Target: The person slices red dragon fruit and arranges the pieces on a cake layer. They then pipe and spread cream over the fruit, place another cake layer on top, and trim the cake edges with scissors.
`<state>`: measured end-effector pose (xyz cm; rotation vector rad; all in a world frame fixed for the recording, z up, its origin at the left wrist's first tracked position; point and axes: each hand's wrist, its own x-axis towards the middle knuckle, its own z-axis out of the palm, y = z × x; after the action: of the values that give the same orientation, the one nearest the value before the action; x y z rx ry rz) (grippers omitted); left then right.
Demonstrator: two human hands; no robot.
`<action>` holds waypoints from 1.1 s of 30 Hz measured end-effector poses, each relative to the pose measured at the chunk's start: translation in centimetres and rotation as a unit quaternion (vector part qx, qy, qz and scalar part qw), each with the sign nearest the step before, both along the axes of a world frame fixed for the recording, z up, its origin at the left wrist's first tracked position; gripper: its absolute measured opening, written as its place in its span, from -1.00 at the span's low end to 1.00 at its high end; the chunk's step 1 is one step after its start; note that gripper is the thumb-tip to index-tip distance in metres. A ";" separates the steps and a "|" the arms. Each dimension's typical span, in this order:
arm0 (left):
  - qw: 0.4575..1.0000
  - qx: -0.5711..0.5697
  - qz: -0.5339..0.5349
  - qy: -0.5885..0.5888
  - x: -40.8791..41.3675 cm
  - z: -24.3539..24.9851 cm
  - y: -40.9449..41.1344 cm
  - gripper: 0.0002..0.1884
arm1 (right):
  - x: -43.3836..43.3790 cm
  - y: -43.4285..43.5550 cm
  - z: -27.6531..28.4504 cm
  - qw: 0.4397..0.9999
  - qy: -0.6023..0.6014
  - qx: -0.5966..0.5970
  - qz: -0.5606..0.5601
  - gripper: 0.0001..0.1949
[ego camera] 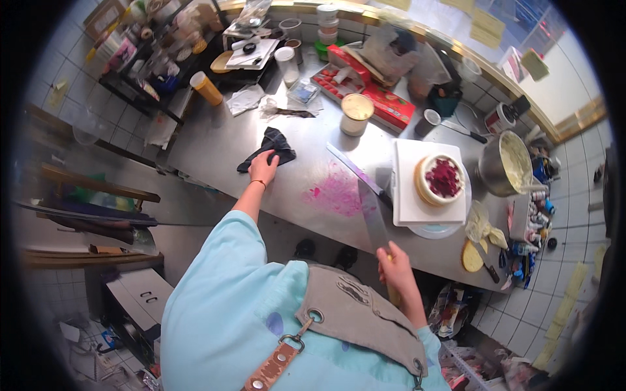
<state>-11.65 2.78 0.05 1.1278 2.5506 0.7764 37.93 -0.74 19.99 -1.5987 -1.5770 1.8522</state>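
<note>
My left hand (264, 167) is at a crumpled black cloth (275, 142) on the steel table, its fingers closed over the near part. In my right hand (395, 266) is the handle of a broad-bladed knife (372, 215), its blade pointing away over the table's front edge. A long narrow knife (356, 168), smeared pink, lies beyond that blade. Pink crumbs and stains (335, 193) cover the metal between my hands. To the right, a small round cake (419, 183) with a white cream ring and chopped dark-red filling (442, 178) sits on a white square board (406, 210).
A steel bowl of cream (489, 168) stands at the right. Near it lie a piping bag (481, 225), a sponge round (472, 256) and another knife (489, 266). Behind are a lidded tub (355, 122), a red strawberry box (389, 105) and an orange-yellow bottle (206, 89).
</note>
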 end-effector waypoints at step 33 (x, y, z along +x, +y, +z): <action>0.198 0.326 -0.053 -0.923 10.4 6.6 -6.7 -0.49 | -18.5 -2.3 -3.4 0.722 -0.257 0.563 0.310 -0.28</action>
<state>-1.27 -3.92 6.62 -0.1838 -0.1058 1.5218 19.46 -3.06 16.59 -0.9846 -2.8614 0.1488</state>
